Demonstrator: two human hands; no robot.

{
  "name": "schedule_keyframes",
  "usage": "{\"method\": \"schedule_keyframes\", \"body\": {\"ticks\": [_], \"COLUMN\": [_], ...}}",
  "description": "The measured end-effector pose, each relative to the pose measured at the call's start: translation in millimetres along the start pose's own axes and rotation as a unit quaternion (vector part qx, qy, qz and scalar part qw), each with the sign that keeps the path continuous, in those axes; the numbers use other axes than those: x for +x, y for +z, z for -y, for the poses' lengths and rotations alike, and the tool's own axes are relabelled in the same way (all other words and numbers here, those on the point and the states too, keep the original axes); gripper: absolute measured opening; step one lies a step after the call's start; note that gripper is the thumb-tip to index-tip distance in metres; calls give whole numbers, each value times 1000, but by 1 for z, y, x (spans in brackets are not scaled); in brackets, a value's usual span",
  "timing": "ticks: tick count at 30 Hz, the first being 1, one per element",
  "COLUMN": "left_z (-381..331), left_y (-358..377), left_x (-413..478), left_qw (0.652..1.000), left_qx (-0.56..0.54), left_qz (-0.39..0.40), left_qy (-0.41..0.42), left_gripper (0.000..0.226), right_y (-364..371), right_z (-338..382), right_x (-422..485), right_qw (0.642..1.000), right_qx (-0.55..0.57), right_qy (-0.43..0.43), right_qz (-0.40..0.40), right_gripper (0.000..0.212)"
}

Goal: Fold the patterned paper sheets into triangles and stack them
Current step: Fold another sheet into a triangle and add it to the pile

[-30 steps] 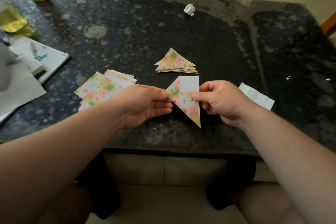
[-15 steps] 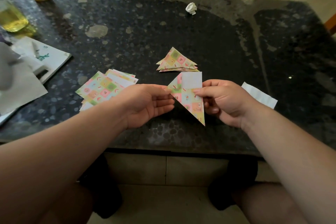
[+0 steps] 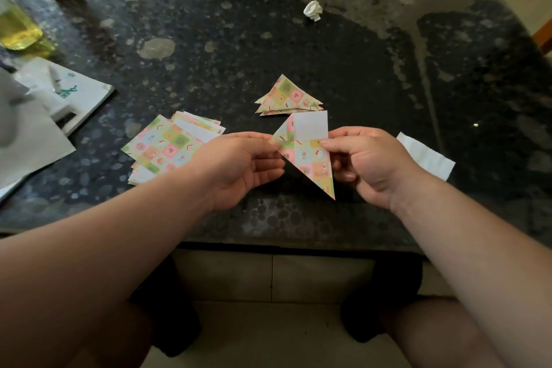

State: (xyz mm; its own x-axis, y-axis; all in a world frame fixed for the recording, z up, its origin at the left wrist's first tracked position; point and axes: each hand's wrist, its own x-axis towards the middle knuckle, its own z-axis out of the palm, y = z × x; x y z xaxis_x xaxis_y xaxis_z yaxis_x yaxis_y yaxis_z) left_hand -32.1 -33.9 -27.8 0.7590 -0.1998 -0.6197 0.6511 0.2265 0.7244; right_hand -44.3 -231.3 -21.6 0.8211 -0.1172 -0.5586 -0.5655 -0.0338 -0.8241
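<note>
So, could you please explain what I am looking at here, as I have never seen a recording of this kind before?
There is no machine here: these are a person's two bare hands, filmed by one wide-angle camera worn on the head. It looks forward and down, so the arms come in from the bottom of the picture. The left hand and the right hand each pinch one side of a partly folded sheet, which is patterned, with its white back showing at the top. On the dark table lie a stack of folded triangles just beyond the hands, a pile of unfolded sheets to the left, a white strip to the right, and a crumpled paper ball farther back. Some white papers and a container of yellow liquid sit at the far left.
</note>
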Motion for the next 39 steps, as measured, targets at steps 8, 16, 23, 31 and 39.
{"method": "schedule_keyframes", "body": {"ticks": [8, 16, 23, 31, 39], "left_z": [0, 0, 1, 2, 3], "left_y": [-1, 4, 5, 6, 6], "left_x": [-1, -2, -4, -5, -5], "left_qw": [1000, 998, 996, 997, 997], "left_qx": [-4, 50, 74, 73, 74], "left_qz": [6, 34, 38, 28, 25], "left_qy": [16, 33, 20, 20, 27], "left_gripper": [8, 3, 3, 4, 5], "right_y": [5, 7, 12, 15, 15], "right_z": [7, 4, 6, 6, 5], "right_x": [-7, -9, -16, -18, -16], "right_qw": [999, 1000, 1000, 999, 998], "right_qx": [20, 10, -8, 2, 2], "right_qy": [5, -18, -14, -14, -29], "right_qz": [-35, -10, -12, -33, -62], "right_gripper": [9, 11, 13, 12, 19]}}
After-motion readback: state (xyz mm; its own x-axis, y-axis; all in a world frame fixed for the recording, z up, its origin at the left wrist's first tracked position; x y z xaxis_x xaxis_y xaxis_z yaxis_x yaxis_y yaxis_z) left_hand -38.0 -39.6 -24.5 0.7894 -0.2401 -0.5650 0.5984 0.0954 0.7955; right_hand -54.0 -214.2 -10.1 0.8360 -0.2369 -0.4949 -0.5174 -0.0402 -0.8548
